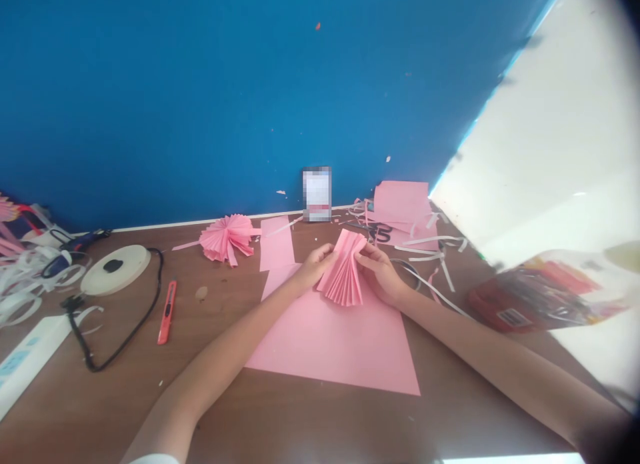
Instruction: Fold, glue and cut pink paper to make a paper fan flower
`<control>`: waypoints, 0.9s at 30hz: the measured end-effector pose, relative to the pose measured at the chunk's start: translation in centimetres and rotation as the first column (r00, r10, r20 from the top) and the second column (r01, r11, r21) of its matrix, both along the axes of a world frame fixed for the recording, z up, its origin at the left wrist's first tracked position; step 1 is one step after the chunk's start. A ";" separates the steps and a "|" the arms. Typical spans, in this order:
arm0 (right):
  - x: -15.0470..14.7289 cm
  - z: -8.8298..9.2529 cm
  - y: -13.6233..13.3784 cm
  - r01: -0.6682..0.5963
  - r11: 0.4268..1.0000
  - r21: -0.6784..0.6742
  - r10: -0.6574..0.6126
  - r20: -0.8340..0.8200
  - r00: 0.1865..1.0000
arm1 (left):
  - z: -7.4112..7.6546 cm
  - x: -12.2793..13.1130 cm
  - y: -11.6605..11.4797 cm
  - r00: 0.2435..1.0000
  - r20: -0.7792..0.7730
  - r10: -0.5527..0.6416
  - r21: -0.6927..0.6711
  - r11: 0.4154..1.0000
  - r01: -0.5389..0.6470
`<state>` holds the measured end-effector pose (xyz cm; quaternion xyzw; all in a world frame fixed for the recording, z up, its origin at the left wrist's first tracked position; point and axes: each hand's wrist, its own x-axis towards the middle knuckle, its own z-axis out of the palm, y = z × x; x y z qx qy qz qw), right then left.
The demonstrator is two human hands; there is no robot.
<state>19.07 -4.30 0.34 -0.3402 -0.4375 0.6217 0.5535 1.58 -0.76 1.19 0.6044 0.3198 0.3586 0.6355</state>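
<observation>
Between my two hands is a pleated pink paper fan (pixel 344 277), spread wider at its lower end. My left hand (pixel 316 264) pinches its left edge near the top. On the right edge, the fingers of my right hand (pixel 379 267) are closed around the folded paper. Beneath the fan lies a large flat pink sheet (pixel 340 351) on the brown table, with a smaller pink piece (pixel 277 241) behind it. A finished-looking round pleated pink rosette (pixel 229 239) with paper strips rests to the left.
A red utility knife (pixel 167 313), a round white disc (pixel 116 271) with a black cable and a white power strip (pixel 35 357) lie left. A phone (pixel 317 195) leans on the blue wall. Pink paper scraps (pixel 401 207) and a plastic-wrapped package (pixel 540 291) are right.
</observation>
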 end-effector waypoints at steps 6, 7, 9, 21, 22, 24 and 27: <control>0.0 0.1 0.0 -0.043 0.999 -0.006 0.043 -0.074 0.996 | -0.3 0.1 0.0 0.998 0.034 0.047 0.013 0.999 -0.048; 0.0 0.1 -0.1 -0.050 0.999 -0.007 0.049 -0.087 0.995 | -0.4 0.2 0.0 0.998 0.043 0.055 0.022 0.998 -0.056; -0.1 0.2 -0.1 -0.056 0.998 -0.010 0.054 -0.106 0.993 | -0.4 0.2 0.0 0.996 0.057 0.063 0.029 0.997 -0.064; 0.0 0.0 0.0 -0.050 0.998 -0.039 0.045 -0.116 0.992 | 0.2 -0.2 -0.3 1.000 -0.001 -0.005 0.038 0.999 0.005; 0.0 0.0 0.0 -0.059 0.997 -0.041 0.055 -0.105 0.993 | 0.3 -0.2 -0.3 1.000 0.007 -0.029 0.050 0.998 0.028; 0.0 -0.1 0.0 -0.076 0.996 -0.040 0.073 -0.076 0.994 | 0.3 -0.2 -0.3 0.999 0.013 -0.040 0.072 0.997 0.039; 0.0 -0.3 0.0 -0.096 0.995 -0.030 0.095 -0.038 0.995 | 0.3 -0.1 -0.3 1.000 0.014 -0.022 0.072 0.997 0.021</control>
